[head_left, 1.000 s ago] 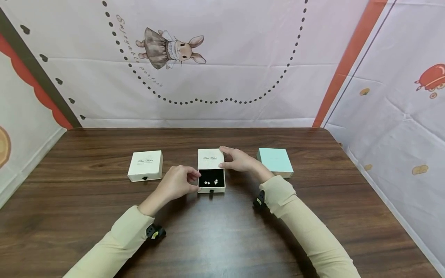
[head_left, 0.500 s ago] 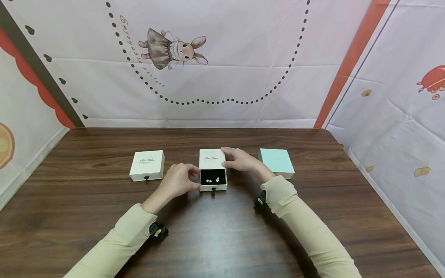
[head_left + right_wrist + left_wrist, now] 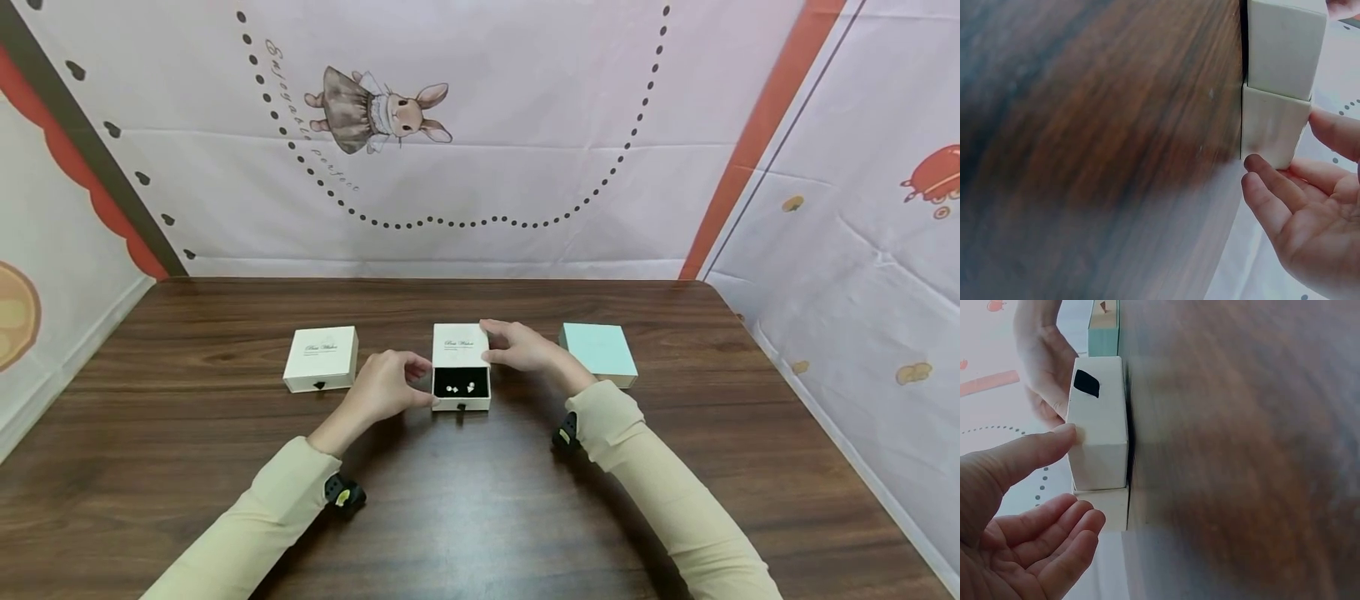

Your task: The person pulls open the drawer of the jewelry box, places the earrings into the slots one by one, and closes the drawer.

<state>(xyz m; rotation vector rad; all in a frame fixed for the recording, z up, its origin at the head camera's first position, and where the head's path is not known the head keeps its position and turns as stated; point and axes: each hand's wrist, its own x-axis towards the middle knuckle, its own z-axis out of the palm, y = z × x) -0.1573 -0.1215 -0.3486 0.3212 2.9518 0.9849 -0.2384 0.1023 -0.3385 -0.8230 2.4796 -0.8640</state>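
Observation:
A white jewelry box [image 3: 457,354] sits mid-table with its drawer [image 3: 476,405] partly out of the sleeve. Small stud earrings [image 3: 471,387] lie on the drawer's black lining. At the drawer's front left corner, my left hand [image 3: 384,387] presses with the thumb. Its other fingers lie relaxed beside the box, as the left wrist view shows. My right hand [image 3: 521,347] holds the sleeve [image 3: 1272,122] at its right side, thumb near the front and fingers at the back corner. In the left wrist view, the drawer's front [image 3: 1100,412] carries a black pull tab [image 3: 1087,383].
Left of my left hand stands a second white box [image 3: 321,357] with its drawer in. A mint green box [image 3: 598,350] rests beyond my right forearm. All stand on the dark wooden table [image 3: 465,517], with a printed cloth [image 3: 525,125] behind it.
The drawer has slid a little way into the sleeve, with my left thumb following it. My right hand has stayed on the sleeve. The head view has shifted slightly.

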